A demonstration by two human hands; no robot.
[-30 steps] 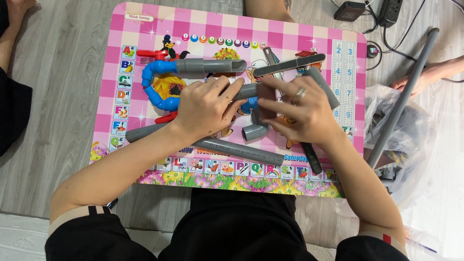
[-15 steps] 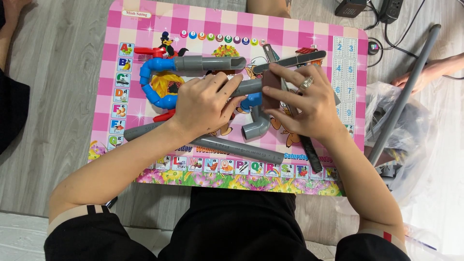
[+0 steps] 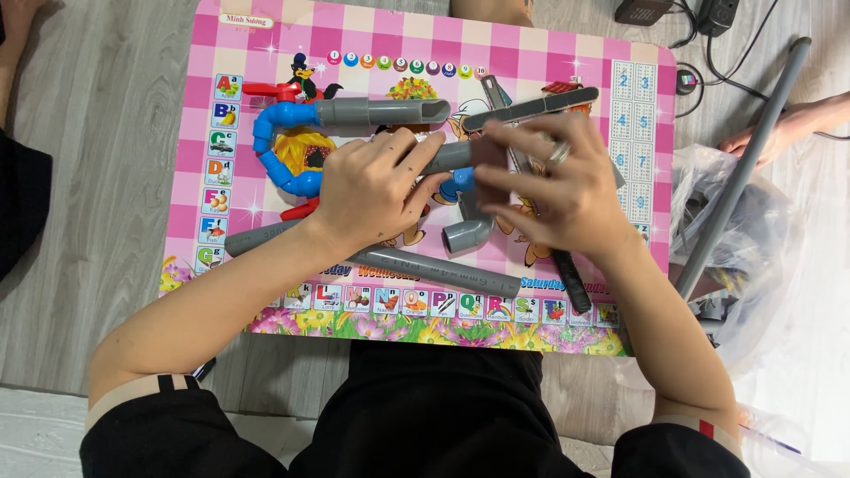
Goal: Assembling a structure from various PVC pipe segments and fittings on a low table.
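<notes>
Pink checkered desk (image 3: pixel 266 53) is carrying three loose grey pipes and one blue segmented hose (image 3: pixel 276 150). Both hands are meeting at its middle: the left hand (image 3: pixel 372 190) and right hand (image 3: pixel 558 190) are each clamping their grip on one grey pipe piece (image 3: pixel 450 158), its long axis lying left-right, a grey elbow (image 3: pixel 467 232) hanging beneath it.

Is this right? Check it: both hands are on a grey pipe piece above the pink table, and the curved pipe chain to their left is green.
Not quite. The head view shows the curved pipe chain is blue, not green. The rest holds: left hand and right hand are on the grey pipe piece above the pink table.
</notes>
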